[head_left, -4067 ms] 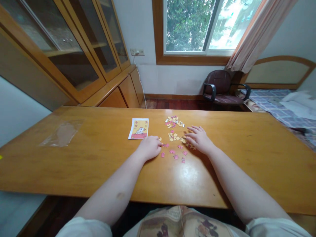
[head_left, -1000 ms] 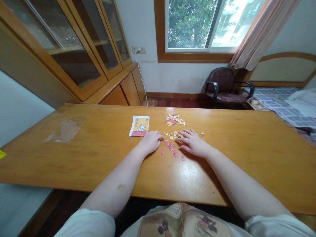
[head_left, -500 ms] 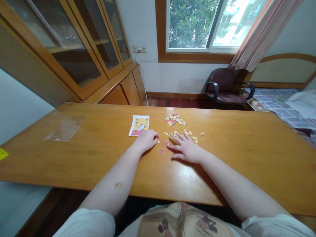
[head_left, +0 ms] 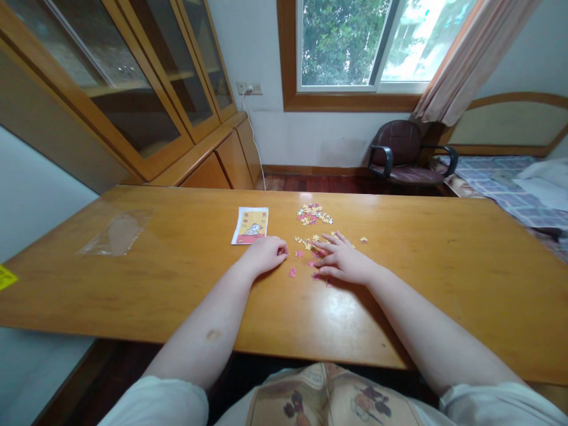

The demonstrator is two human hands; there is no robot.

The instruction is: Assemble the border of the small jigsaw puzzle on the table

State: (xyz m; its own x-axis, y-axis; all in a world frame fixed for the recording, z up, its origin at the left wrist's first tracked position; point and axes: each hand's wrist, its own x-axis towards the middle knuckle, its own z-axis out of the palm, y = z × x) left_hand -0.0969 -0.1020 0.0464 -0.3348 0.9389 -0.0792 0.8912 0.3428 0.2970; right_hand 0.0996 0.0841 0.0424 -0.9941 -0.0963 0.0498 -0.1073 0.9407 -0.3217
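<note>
My left hand (head_left: 266,255) rests on the table with its fingers curled together, beside the lower right corner of a picture card (head_left: 251,225) with a white cartoon animal on yellow and pink. A trace of yellow shows at its fingertips; whether they grip a piece I cannot make out. Fingers spread, my right hand (head_left: 348,260) lies palm down over loose pink and yellow jigsaw pieces, covering some. Between the hands lie a pink jigsaw piece (head_left: 292,273) and another pink piece (head_left: 299,254). Yellow jigsaw pieces (head_left: 307,244) sit just left of my right fingertips.
A heap of jigsaw pieces (head_left: 313,214) lies near the far edge of the wooden table (head_left: 177,284). A clear plastic bag (head_left: 118,234) is flat at the left, with a yellow label (head_left: 6,276) at the table's left edge. Beyond stands an armchair (head_left: 402,154).
My right hand has shifted slightly right and away from me, uncovering several pink pieces. My left hand has moved a little right, its fingertips now covering most of a yellow piece.
</note>
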